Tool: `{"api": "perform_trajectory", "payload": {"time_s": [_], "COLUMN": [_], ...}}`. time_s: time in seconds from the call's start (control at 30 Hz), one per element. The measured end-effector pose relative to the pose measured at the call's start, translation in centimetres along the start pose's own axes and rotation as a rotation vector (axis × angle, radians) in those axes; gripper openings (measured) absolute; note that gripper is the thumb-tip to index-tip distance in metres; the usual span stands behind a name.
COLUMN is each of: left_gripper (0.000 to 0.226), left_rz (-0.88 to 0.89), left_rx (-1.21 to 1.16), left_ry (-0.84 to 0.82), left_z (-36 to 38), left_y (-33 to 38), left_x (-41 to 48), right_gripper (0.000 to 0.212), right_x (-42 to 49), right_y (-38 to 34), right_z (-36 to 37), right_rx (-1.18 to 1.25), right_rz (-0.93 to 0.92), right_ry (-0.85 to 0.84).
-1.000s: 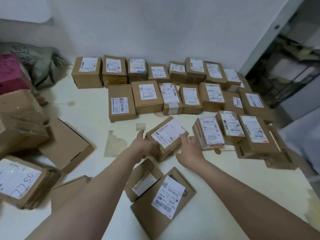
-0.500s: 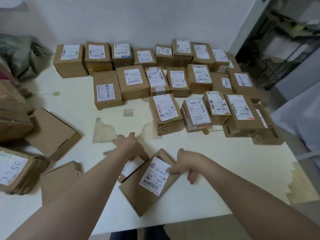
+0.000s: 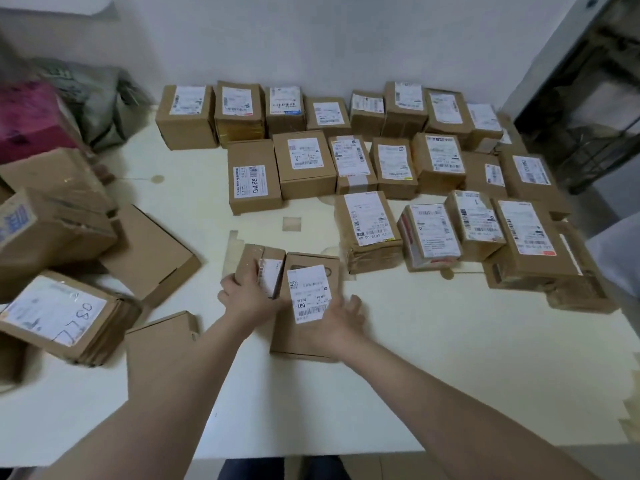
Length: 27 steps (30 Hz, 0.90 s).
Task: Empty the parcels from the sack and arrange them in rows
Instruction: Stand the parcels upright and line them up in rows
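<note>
Rows of labelled brown parcels (image 3: 304, 164) stand along the back of the white table (image 3: 450, 358). At the left end of the front row, my left hand (image 3: 247, 296) grips a small brown parcel (image 3: 261, 270) with a white label on its side. Right beside it lies a flat brown parcel (image 3: 308, 299) with a white label marked 001, and my right hand (image 3: 341, 315) rests on its right edge with fingers spread. The grey-green sack (image 3: 93, 98) lies crumpled at the back left.
Loose parcels (image 3: 55, 317) and flat cartons (image 3: 152, 251) are heaped on the table's left side, beside a pink box (image 3: 31, 116). A flat carton (image 3: 166, 351) lies under my left forearm. A dark metal rack (image 3: 588, 98) stands off the table at the right.
Both hands have moved the small parcel and the flat 001 parcel forward and turned them straight, side by side, left of the front row. The view has shifted.
</note>
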<state>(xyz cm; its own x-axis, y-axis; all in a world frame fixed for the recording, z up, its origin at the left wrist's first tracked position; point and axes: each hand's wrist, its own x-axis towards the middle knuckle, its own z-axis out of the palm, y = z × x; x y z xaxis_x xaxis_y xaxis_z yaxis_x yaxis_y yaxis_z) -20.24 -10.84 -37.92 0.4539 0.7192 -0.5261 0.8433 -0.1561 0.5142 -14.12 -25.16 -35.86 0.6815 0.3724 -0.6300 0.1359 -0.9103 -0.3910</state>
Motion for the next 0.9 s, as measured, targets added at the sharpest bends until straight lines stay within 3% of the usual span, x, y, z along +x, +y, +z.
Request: {"api": "perform_trajectory", "payload": {"time_s": [0.1,0.23,0.37,0.43,0.6,0.73,0.9], "left_gripper": [0.104,0.086,0.033,0.018,0.033,0.043,0.037], "left_rz": [0.057,0.107,0.067,0.001,0.03,0.085,0.125], "left_rx": [0.012,-0.073,-0.65,-0.774,-0.763,-0.725,-0.691], "left_ry": [0.003,0.085,-0.127,-0.174,-0.163,-0.271,-0.302], "left_z": [0.0,-1.3,-3.8,-4.9,-4.7,-3.0,-0.8], "left_y": [-0.4,-0.8,-1.0,-0.9,-0.3,1.0,4.2], "left_x": [0.6,1.9,3.8,4.4,6.5,7.2,6.3], "right_gripper": [0.118,0.129,0.117,0.104,0.07,0.061,0.06], "right_x": [0.1,2.0,4.0,4.8,6.0,6.9,7.3], "right_y": [-1.8,-4.2,-5.6,-5.7,-5.2,-5.6,-4.7], "right_z": [2.6,3.5,2.5,2.1,2.1,1.7,0.3], "right_rx": [-0.122,-0.181,-0.084,-0.095,-0.23,-0.189,-0.12], "right_rz": [0.017,0.096,0.183,0.164,0.079,0.024,-0.003], "right_ry": [-0.051,0.044,0.131,0.22,0.393,0.472,0.596]}}
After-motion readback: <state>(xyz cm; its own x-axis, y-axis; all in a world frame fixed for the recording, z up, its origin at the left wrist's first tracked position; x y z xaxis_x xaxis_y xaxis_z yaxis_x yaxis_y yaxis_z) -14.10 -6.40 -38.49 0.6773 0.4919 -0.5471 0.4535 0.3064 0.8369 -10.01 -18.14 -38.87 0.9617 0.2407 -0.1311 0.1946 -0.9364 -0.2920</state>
